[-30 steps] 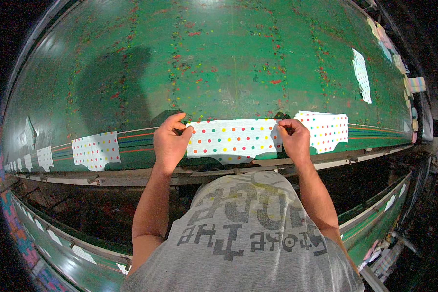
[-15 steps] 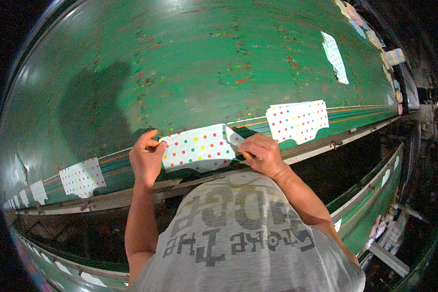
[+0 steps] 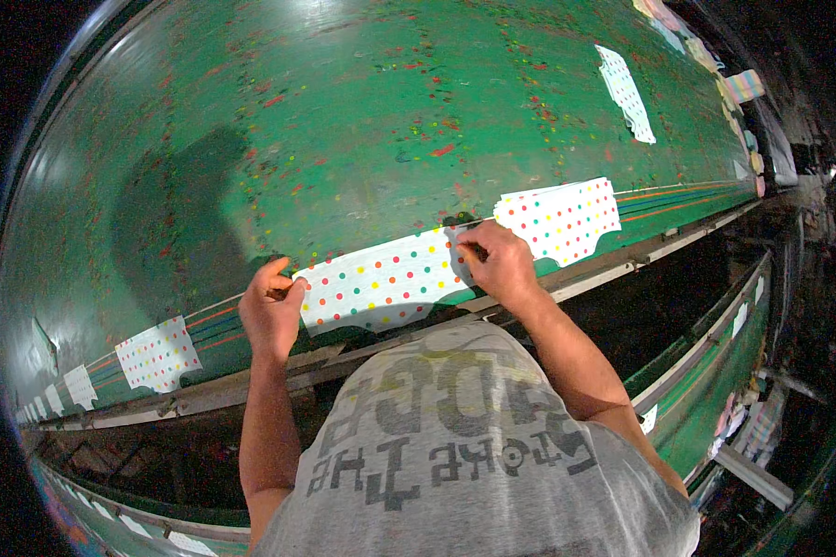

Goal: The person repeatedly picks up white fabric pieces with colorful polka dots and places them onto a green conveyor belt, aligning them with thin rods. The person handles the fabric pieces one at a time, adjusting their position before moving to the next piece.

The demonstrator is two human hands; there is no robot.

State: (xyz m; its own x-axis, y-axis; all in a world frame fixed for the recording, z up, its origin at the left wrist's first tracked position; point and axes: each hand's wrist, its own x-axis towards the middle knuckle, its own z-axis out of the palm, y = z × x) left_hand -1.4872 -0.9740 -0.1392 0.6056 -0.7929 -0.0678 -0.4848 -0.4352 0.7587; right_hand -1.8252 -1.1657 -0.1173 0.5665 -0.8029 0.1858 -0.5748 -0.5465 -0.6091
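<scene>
A white cut fabric piece with coloured polka dots [image 3: 376,281] lies along the near edge of the green table [image 3: 362,158], its near side curved. My left hand [image 3: 271,311] pinches its left corner between thumb and fingers. At the far right corner my right hand [image 3: 500,263] has its fingertips closed on the cloth, partly hidden by the hand itself. Just right of that hand sits a stack of similar dotted pieces [image 3: 567,221], its layers slightly fanned. To the left, another dotted piece [image 3: 158,355] lies flat across the coloured lines near the edge.
Farther back on the right is a narrow dotted stack [image 3: 627,95]. Smaller white pieces [image 3: 80,386] continue leftward along the edge rail [image 3: 204,395]. Pastel cloth bundles [image 3: 743,86] line the far right end. Behind me runs a second green table [image 3: 706,408] with white pieces on it.
My right hand has moved up and away from me, and the folded right end of the fabric piece now lies flatter. The left hand still pinches its corner. The view has shifted slightly.
</scene>
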